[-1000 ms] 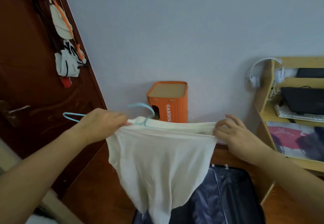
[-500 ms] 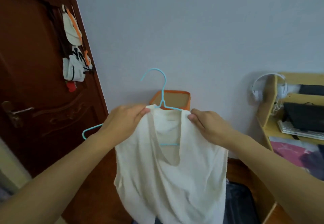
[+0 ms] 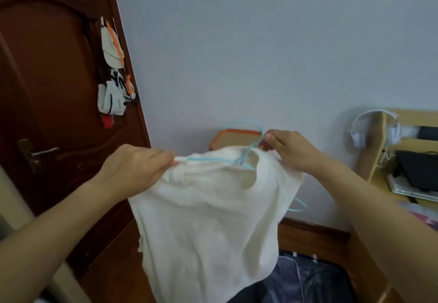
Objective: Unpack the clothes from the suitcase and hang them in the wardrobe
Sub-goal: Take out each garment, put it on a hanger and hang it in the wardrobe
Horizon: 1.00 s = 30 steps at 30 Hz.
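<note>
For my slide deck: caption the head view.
Both hands fit a white top onto a blue hanger.

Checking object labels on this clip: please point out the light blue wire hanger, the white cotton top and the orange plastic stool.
light blue wire hanger (image 3: 213, 159), head view, bar between the hands
white cotton top (image 3: 208, 227), head view, front panel
orange plastic stool (image 3: 233, 134), head view, top rim

Head view, single camera.
Looks forward and down, close over both hands, facing wall (image 3: 260, 42) and door (image 3: 47, 89).
</note>
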Each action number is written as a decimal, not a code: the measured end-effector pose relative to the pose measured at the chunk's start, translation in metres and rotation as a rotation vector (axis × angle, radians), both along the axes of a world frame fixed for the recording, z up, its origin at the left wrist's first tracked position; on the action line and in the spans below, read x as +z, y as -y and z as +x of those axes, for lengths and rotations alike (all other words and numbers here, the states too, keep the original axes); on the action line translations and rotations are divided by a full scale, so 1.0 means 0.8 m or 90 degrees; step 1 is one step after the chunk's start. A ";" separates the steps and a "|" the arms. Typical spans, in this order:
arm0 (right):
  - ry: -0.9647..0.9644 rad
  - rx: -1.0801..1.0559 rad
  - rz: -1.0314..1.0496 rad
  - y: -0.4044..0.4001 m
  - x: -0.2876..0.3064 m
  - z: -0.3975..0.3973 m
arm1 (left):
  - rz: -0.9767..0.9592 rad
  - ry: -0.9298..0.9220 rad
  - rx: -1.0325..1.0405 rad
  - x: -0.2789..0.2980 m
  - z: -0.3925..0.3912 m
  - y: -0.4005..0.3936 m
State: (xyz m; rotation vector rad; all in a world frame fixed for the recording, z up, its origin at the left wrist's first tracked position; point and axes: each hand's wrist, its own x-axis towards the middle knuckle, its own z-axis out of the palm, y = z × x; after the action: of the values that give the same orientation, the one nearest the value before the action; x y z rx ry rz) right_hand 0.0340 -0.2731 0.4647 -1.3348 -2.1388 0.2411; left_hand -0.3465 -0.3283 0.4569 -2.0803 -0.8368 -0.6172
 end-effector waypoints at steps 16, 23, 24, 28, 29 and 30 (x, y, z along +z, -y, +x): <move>-0.132 0.291 0.095 0.005 0.015 -0.171 | -0.117 0.252 0.296 0.032 -0.113 0.097; -0.124 0.550 -0.089 0.034 0.119 -0.340 | -0.125 0.301 0.469 0.108 -0.209 0.187; -0.125 0.570 -0.108 0.042 0.132 -0.365 | -0.135 0.312 0.468 0.118 -0.224 0.199; -0.095 0.740 -0.282 0.088 0.184 -0.444 | -0.143 0.395 0.424 0.157 -0.292 0.242; -0.095 0.796 -0.343 0.099 0.196 -0.460 | -0.142 0.418 0.419 0.165 -0.312 0.254; -0.104 0.848 -0.389 0.110 0.204 -0.477 | -0.140 0.433 0.419 0.173 -0.333 0.267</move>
State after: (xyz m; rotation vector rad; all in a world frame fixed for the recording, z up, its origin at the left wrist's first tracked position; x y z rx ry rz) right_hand -0.3473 -0.3611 0.6279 0.1197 -2.5445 1.5233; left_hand -0.6132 -0.5418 0.5954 -1.6030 -1.9422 -0.8875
